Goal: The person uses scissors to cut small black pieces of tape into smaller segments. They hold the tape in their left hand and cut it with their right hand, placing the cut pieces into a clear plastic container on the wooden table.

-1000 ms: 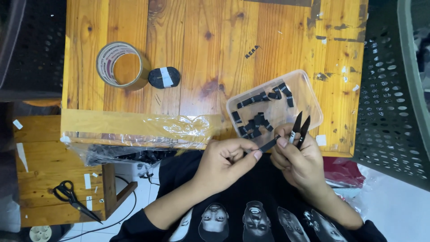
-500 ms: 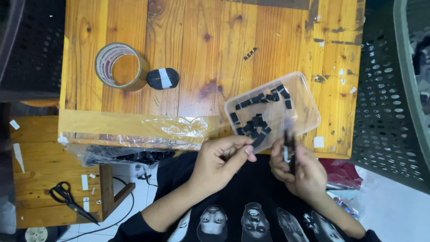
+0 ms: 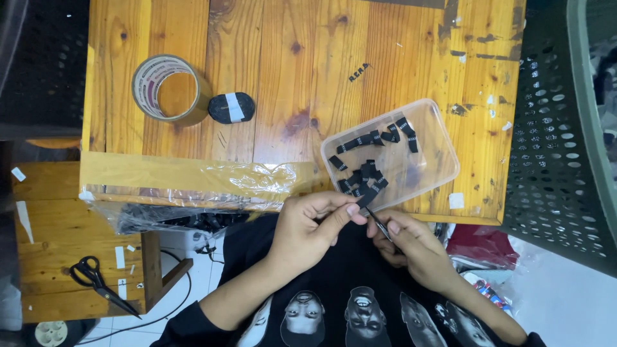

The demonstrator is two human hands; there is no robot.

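**Holding a small black strip at the desk edge, tool beside it**

Going left to right. Scissors (image 3: 96, 283) with black handles lie on a lower wooden shelf, far left, well apart from the hands. On the desk (image 3: 289, 83): a roll of brown tape (image 3: 168, 88) standing on its side face, a dark oval object with a pale band (image 3: 231, 107) just beside it. A crumpled clear plastic sheet (image 3: 212, 183) is taped along the near edge of the desk.

Left hand (image 3: 308, 228): thumb and forefinger pinched together on one small black strip (image 3: 367, 198), held just off the near rim of the clear plastic tray (image 3: 443, 160). Grip closed on the strip's end; the rest of the strip pokes up toward the tray.

Right hand (image 3: 411, 247): fingers wrapped around a thin dark tool (image 3: 379, 225), its tip angled up toward the pinched strip. Grip clamped on the tool; whether the tip touches the strip I cannot tell. What kind of tool it is I cannot tell either.

Tray holds more black strips (image 3: 369, 170), loosely heaped, some with pale marks.

Handling, as judged: the strip looks very light, thin and limp, likely fabric or tape. It should bend rather than break, and could slip or flutter free easily. Best taken near one end with a fingertip pinch, as it is now, leaving the other end free.
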